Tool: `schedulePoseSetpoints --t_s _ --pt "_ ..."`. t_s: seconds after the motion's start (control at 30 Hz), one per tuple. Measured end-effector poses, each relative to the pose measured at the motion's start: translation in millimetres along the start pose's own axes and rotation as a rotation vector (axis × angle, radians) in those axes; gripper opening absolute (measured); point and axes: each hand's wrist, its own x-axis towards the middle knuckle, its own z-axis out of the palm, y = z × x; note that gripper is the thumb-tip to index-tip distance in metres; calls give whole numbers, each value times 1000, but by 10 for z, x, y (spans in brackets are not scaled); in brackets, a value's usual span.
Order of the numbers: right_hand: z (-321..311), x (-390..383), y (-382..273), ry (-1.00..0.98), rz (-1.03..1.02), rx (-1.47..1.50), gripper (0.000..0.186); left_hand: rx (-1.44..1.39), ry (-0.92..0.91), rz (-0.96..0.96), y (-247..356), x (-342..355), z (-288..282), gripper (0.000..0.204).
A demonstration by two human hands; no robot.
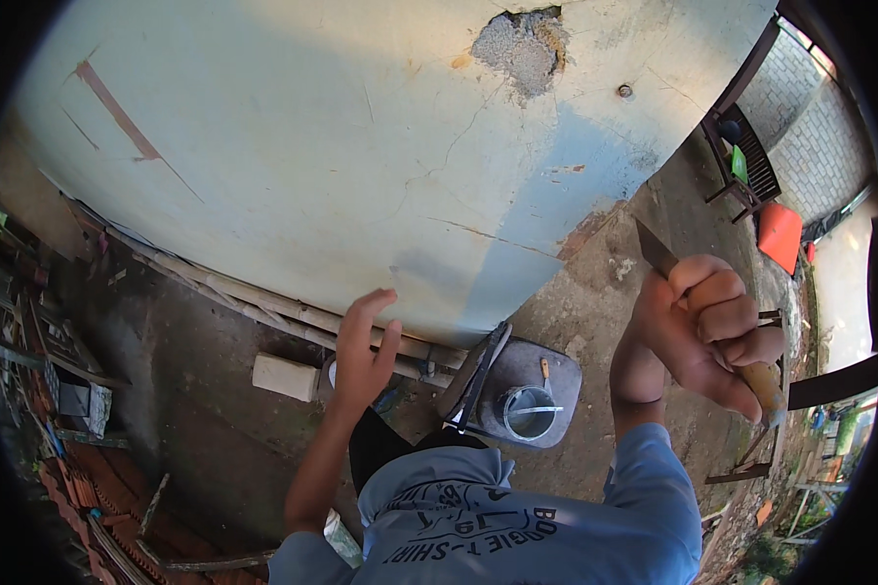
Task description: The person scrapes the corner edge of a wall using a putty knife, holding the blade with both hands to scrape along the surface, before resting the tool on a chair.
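My right hand is raised at the right, its fingers wrapped round a wooden-handled scraper. The dark, flat blade points up and left toward the wall corner; the light handle end sticks out below my fist. My left hand holds nothing and hovers in front of the lower wall, fingers apart. Ahead stands a pale, cracked plaster wall with a light-blue area near its right edge. High on it is a rough grey patch with a broken edge.
Below, a dark seat-like surface holds a round container with a light stick across it and a small wooden-handled tool. A pale block and bamboo poles lie along the wall's base. A dark bench stands far right.
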Motion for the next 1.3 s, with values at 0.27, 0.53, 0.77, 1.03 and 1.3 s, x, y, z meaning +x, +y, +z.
schedulePoseSetpoints --t_s 0.27,0.53,0.77,1.03,1.3 --pt "-45 -6 28 -54 -23 -2 60 468 183 554 629 1435 -163 77" --pt "-75 -132 130 -1 -39 62 60 547 149 525 524 1547 -46 111" --pt "-146 -17 10 57 -135 101 59 556 152 520 540 1568 8 112" --pt "-117 -87 77 0 -90 -43 60 571 153 509 534 1565 -10 112" --pt "-173 -87 150 -149 163 82 59 567 160 520 527 1569 -6 113"
